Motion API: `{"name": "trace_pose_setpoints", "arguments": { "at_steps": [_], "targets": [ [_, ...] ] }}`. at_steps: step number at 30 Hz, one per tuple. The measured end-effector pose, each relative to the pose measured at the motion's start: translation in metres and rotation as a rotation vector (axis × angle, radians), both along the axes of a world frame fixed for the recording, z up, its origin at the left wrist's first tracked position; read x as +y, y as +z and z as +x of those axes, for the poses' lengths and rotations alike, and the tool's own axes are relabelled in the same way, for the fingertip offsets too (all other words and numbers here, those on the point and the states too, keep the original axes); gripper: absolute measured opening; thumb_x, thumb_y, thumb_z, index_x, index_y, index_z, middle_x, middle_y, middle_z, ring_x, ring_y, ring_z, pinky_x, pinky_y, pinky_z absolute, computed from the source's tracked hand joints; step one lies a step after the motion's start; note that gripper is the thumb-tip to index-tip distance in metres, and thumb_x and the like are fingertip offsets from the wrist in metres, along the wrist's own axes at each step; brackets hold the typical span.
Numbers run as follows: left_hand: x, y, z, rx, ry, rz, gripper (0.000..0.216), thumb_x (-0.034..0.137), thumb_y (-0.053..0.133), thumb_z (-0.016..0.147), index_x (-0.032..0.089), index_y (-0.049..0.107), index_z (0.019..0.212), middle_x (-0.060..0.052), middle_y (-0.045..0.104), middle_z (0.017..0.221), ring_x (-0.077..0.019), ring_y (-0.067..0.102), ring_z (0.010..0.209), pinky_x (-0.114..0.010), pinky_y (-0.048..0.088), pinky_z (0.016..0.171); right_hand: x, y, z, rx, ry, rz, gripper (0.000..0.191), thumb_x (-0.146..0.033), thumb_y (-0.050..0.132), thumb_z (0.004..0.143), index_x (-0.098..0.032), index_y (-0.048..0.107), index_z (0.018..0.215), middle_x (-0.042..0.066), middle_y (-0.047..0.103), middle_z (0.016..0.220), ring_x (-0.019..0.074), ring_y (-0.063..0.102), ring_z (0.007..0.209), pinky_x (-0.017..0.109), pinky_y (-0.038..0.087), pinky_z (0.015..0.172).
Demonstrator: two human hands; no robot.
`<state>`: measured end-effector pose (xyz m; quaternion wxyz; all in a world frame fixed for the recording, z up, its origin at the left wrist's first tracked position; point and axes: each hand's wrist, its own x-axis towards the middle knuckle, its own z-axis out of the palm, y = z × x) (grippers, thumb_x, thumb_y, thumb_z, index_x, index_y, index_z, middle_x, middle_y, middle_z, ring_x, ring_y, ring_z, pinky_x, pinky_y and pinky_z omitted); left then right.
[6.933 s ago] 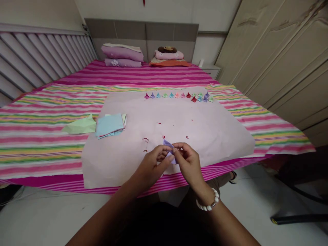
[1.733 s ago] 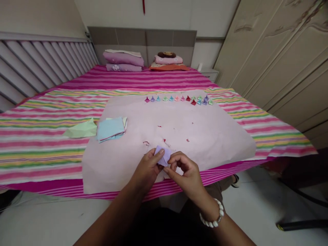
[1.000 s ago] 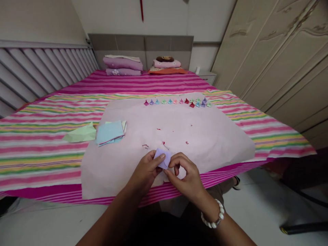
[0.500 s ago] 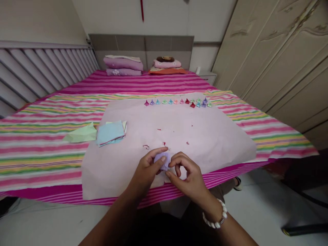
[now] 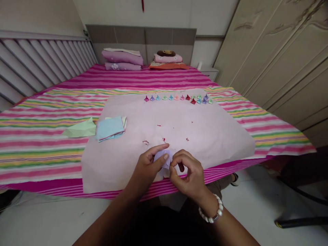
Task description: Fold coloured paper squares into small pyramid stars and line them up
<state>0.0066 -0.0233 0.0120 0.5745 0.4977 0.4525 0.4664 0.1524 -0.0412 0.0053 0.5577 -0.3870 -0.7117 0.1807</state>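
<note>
Item: lilac paper fold (image 5: 161, 156), near edge of pink sheet (image 5: 205, 130) | left hand (image 5: 147, 167), right hand (image 5: 188, 172): fingertips pinched on it | judged light, crease-prone; grip folded edges.

A small folded lilac paper piece (image 5: 162, 158) pinched over the pink sheet (image 5: 205, 130).

Counted: about thirteen small folded figures (image 5: 179, 98), upper centre; one paper stack (image 5: 110, 127) and one green sheet (image 5: 80, 128), centre left; one lilac piece (image 5: 161, 156).

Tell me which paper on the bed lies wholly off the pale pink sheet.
The pale green paper, on the striped cover left of the blue stack, which itself overlaps the sheet's edge.
</note>
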Motion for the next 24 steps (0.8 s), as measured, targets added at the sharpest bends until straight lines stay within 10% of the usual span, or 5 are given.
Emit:
{"name": "trace_pose_setpoints", "arguments": {
  "at_steps": [11,24],
  "targets": [
    [-0.004,0.004,0.010,-0.029,0.082,-0.051,0.040,0.031,0.072,0.074,0.018,0.069,0.111,0.004,0.057,0.064,-0.0077,0.047,0.057,-0.020,0.040,0.055,0.001,-0.008,-0.001,-0.131,-0.129,0.258,0.015,-0.006,0.052,0.072,-0.021,0.049,0.074,-0.001,0.053,0.064,0.0159,0.052,0.060,0.032,0.037,0.058],
    [-0.006,-0.005,0.014,0.019,0.193,-0.046,0.043,0.035,0.070,0.075,0.020,0.067,0.115,-0.003,0.071,0.094,-0.0141,0.061,0.077,-0.026,0.048,0.070,0.003,-0.021,-0.006,-0.313,-0.339,0.452,0.016,-0.007,0.053,0.075,-0.021,0.048,0.081,0.001,0.057,0.067,0.0180,0.055,0.064,0.034,0.040,0.060]
  ]
}}
